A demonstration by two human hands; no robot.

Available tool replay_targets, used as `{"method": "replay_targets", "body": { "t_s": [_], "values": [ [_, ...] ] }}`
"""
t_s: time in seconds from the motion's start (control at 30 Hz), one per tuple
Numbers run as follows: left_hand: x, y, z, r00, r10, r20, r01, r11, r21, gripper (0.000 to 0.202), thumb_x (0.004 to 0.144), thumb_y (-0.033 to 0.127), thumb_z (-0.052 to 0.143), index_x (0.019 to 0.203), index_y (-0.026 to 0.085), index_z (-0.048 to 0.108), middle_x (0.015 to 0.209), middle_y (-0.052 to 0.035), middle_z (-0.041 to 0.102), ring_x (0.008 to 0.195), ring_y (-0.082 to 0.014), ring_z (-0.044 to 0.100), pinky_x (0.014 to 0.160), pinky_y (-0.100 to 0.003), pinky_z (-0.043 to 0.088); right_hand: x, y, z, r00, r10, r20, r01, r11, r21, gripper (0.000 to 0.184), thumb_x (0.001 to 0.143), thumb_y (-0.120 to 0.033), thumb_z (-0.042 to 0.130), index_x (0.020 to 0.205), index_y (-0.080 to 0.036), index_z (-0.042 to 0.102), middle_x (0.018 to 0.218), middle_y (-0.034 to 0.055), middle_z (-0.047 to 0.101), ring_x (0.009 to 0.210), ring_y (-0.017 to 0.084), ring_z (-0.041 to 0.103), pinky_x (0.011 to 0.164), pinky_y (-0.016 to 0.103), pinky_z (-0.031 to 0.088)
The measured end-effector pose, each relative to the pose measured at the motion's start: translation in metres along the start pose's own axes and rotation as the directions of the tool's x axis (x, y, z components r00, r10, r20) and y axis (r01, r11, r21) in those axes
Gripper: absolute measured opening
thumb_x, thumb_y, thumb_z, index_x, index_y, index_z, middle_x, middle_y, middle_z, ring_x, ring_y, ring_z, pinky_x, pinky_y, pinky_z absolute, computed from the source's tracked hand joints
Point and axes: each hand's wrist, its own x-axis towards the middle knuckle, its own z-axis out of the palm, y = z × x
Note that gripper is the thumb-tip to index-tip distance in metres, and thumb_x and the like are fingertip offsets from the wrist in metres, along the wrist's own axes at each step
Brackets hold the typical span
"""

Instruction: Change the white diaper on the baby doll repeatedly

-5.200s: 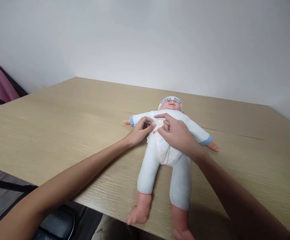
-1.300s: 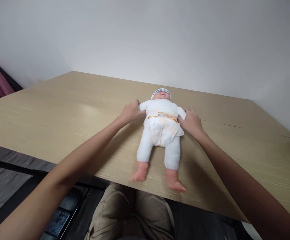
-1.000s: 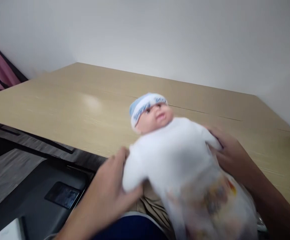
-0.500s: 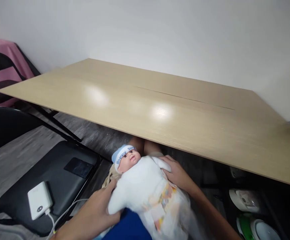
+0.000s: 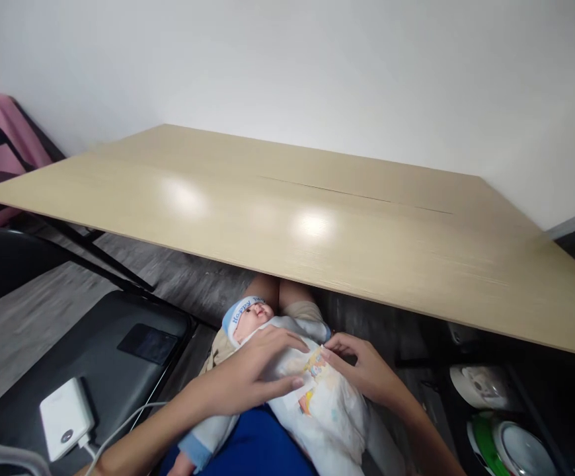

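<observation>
A baby doll (image 5: 256, 318) in a white-and-blue outfit and a "Happy Baby" cap lies face up across the lap, its head pointing away. Around its lower body is a white diaper (image 5: 337, 423) with a printed coloured front. My left hand (image 5: 262, 370) rests across the doll's chest, fingers spread, thumb near the diaper's printed waist. On the other side, my right hand (image 5: 359, 363) pinches the diaper's upper edge between thumb and fingers. The doll's left-side sleeve (image 5: 213, 436) with its blue cuff hangs below my left forearm.
A wooden table (image 5: 218, 205) stands just beyond the knees. On the black chair (image 5: 104, 377) at left lie a phone (image 5: 147, 344) and a white power bank (image 5: 67, 418) with a cable. Low at right are a white container (image 5: 478, 387) and a green-and-white one (image 5: 510, 446).
My left hand has moved from the doll's arm onto its chest. My right hand has shifted from its other arm down to the diaper's edge. The view has tilted slightly.
</observation>
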Motion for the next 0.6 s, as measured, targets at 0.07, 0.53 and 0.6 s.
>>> {"method": "replay_targets", "body": {
  "t_s": [0.07, 0.53, 0.6],
  "values": [
    [0.027, -0.006, 0.005, 0.992, 0.083, 0.091, -0.078, 0.995, -0.056, 0.039, 0.109, 0.051, 0.072, 0.143, 0.031, 0.072, 0.142, -0.0075, 0.074, 0.133, -0.0286, 0.065, 0.121, -0.043, 0.046, 0.003, 0.005, 0.004, 0.999, -0.008, -0.035, 0.008, 1.0, -0.028, 0.036, 0.104, -0.053, 0.069, 0.09, -0.021, 0.081, 0.089, 0.0054, 0.083, 0.086, 0.024, 0.074, 0.08, 0.034, 0.055],
    [-0.019, 0.001, -0.013, 0.987, -0.032, 0.157, 0.071, 0.965, -0.252, 0.026, 0.11, 0.048, 0.069, 0.106, 0.023, 0.075, 0.107, -0.0059, 0.079, 0.106, -0.0222, 0.071, 0.103, -0.037, 0.056, 0.012, -0.019, -0.002, 0.958, -0.25, 0.14, 0.259, 0.964, -0.052, 0.046, 0.109, -0.046, 0.068, 0.152, -0.03, 0.072, 0.153, 0.0105, 0.07, 0.14, 0.028, 0.067, 0.123, 0.045, 0.052],
    [-0.027, 0.0, -0.016, 0.956, -0.086, 0.28, 0.159, 0.954, -0.253, 0.031, 0.106, 0.054, 0.074, 0.105, 0.023, 0.078, 0.099, -0.005, 0.08, 0.1, -0.0219, 0.073, 0.097, -0.035, 0.059, 0.009, -0.036, 0.0, 0.951, -0.26, 0.169, 0.278, 0.957, -0.089, 0.037, 0.106, -0.045, 0.072, 0.138, -0.029, 0.079, 0.139, 0.0087, 0.074, 0.127, 0.027, 0.071, 0.113, 0.041, 0.056]
  ]
}}
